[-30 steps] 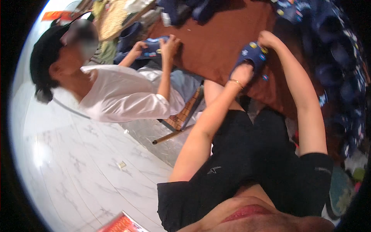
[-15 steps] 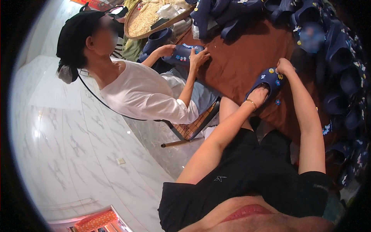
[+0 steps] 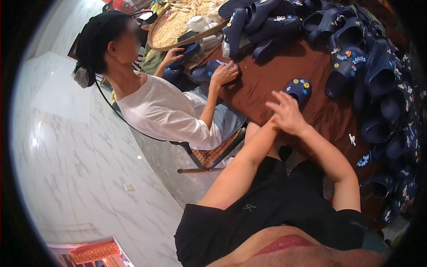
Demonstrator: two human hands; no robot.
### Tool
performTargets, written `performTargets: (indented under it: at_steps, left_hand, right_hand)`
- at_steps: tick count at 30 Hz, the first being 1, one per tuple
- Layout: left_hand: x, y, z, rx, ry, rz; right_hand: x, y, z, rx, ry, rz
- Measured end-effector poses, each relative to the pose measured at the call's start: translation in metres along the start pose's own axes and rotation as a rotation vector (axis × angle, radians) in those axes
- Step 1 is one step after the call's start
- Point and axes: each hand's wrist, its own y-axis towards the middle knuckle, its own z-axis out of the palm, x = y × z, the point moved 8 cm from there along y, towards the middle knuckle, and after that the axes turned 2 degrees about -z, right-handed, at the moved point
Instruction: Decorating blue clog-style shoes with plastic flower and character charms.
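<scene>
White marble-look floor fills the left half of the view. Brown-covered table takes the upper right, fabric top, bends with the lens. Big heap of navy clogs runs along the table's far and right edges, piled several deep, some with small coloured charms on the toes. Co-worker in a white top sits at the table's left side on a wooden-slat chair; one of their hands presses a navy clog down at the table edge, the other reaches to another dark clog below a round woven tray of pale bits. Wearer's black shirt covers the lower middle.

Both forearms rise from the lower edge and meet over the table's near edge. Right hand: fingers spread loosely and lifted, palm down, holding nothing. Left hand: mostly hidden under the right wrist, cannot tell if it is spread or closed. Single navy clog with charms lies alone on the brown cloth just beyond the right fingertips, near but not gripped; contact at the fingertips unclear. Loose small charms lie on the cloth to the right, one white, one blue piece further down, well apart from the hands.
</scene>
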Motion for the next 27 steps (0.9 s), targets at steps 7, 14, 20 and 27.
performTargets:
  at_steps: [7,14,20,27]
  left_hand:
    - [-0.002,0.015,-0.010,-0.031,0.057,0.011]
    - [0.008,0.014,-0.012,-0.035,0.050,-0.012]
    - [0.011,0.017,-0.006,-0.024,0.064,-0.014]
    - [0.015,0.019,-0.002,-0.053,0.050,-0.019]
  right_hand:
    - [0.020,-0.034,0.036,0.161,0.199,-0.084]
    - [0.100,-0.024,0.013,0.199,0.430,-0.300]
    - [0.138,-0.018,-0.007,0.224,0.469,-0.467]
    - [0.038,-0.016,0.027,0.227,0.198,-0.240]
